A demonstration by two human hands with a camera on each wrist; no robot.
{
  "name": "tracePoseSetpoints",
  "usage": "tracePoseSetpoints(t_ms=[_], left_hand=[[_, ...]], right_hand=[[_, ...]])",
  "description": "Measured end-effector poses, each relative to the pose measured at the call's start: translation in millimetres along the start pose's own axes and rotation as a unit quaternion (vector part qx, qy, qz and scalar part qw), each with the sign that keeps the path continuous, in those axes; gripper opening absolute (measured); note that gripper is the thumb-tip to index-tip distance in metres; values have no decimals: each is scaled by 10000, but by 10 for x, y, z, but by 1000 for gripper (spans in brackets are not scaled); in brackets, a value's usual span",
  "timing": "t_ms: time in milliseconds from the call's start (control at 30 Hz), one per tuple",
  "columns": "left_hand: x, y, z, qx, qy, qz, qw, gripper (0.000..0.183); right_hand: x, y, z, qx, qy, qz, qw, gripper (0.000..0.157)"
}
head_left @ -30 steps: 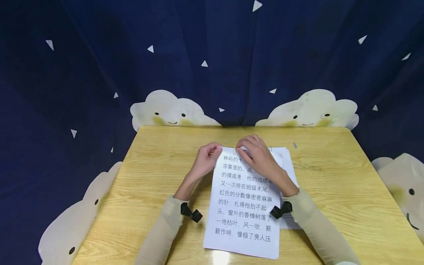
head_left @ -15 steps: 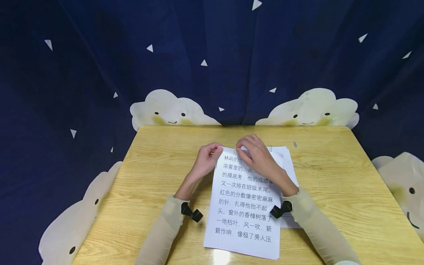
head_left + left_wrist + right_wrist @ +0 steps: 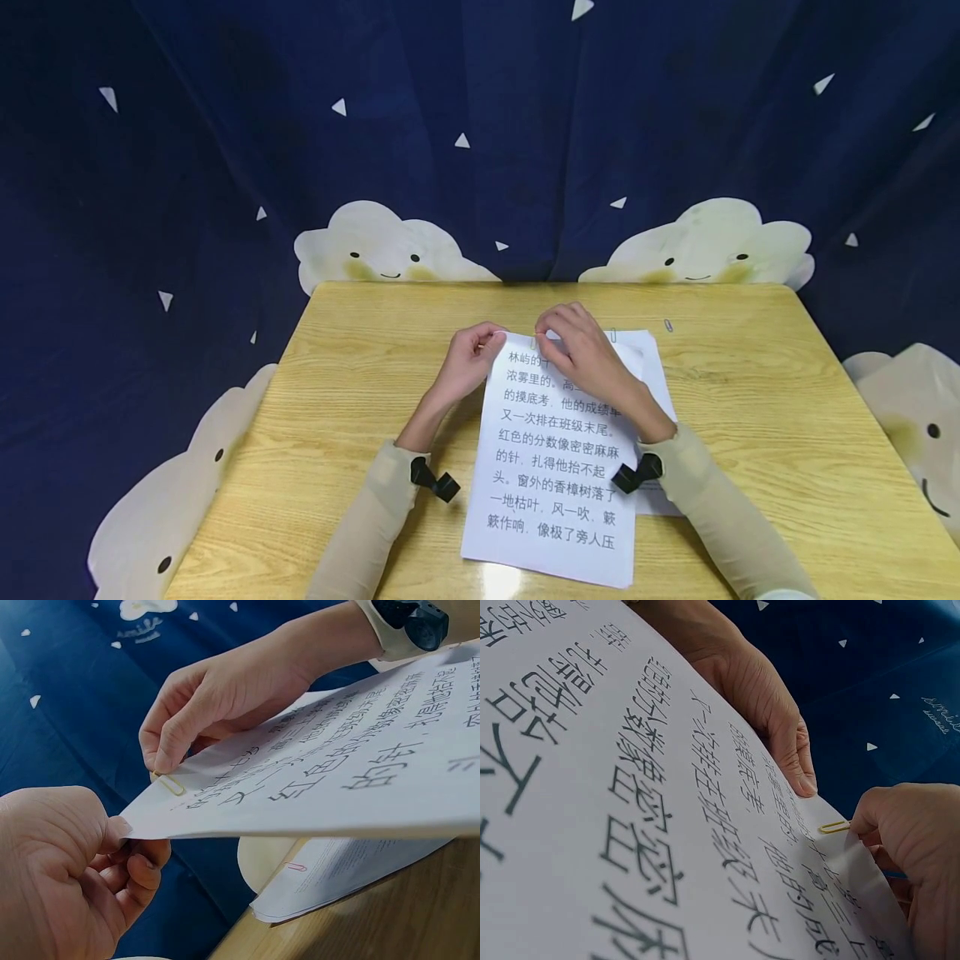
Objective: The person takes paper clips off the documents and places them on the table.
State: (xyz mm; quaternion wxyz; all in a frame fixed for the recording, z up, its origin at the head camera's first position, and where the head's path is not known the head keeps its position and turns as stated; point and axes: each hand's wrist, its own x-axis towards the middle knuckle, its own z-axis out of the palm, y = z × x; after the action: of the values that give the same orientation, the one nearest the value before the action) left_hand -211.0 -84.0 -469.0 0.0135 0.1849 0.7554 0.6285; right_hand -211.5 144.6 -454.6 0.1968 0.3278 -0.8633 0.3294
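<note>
My left hand (image 3: 467, 360) pinches the top left corner of printed paper sheets (image 3: 555, 475), thumb on the front face. A yellow paper clip (image 3: 172, 784) sits over the top edge of these sheets, a little in from that corner. My right hand (image 3: 583, 350) pinches the clip's outer end, with thumb and index finger at the paper's edge. From the right wrist view, the yellow clip's loop (image 3: 832, 826) lies flat on the front page. The sheets are tilted, their top edge raised, and large Chinese characters face me. My right hand covers part of the first lines.
Another stack of printed paper (image 3: 660, 383) lies behind and to the right, partly covered; a red paper clip (image 3: 296, 866) is on its edge. One loose paper clip (image 3: 668, 326) lies farther right on the wooden table (image 3: 337, 392). A dark blue curtain (image 3: 480, 183) hangs behind.
</note>
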Motion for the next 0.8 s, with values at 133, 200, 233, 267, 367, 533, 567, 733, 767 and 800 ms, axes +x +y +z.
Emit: tracePoseSetpoints(t_ms=[133,200,233,267,367,533,567,733,767,800], left_hand=[[2,-25,2,-51,25,-2,10000,24],[2,-35,1,-77,26,5,10000,25],[0,-32,-1,-95,18,10,10000,25],[-1,-29,-3,-104,11,23,9999,25],[-5,-22,-9,-106,-7,51,9999,24],[-9,-8,-14,-61,-31,64,10000,23],[-9,-7,-14,-53,-34,64,10000,23],[-11,-12,-13,-60,-30,78,9999,24],[-11,-12,-14,-65,-30,85,9999,24],[-12,-11,-15,-73,-32,86,9999,24]], right_hand=[[3,-4,-1,10,16,-13,10000,11],[4,-7,-3,22,22,-18,10000,11],[4,-9,-4,32,24,-23,10000,11],[5,-10,-5,36,24,-25,10000,11],[6,-15,-8,50,33,-42,10000,12],[4,-15,-13,97,45,-51,9999,13],[4,-14,-14,113,46,-49,9999,13],[6,-8,-14,154,43,-42,9999,13],[7,-8,-14,162,47,-46,9998,13],[8,-7,-14,167,53,-53,9998,12]])
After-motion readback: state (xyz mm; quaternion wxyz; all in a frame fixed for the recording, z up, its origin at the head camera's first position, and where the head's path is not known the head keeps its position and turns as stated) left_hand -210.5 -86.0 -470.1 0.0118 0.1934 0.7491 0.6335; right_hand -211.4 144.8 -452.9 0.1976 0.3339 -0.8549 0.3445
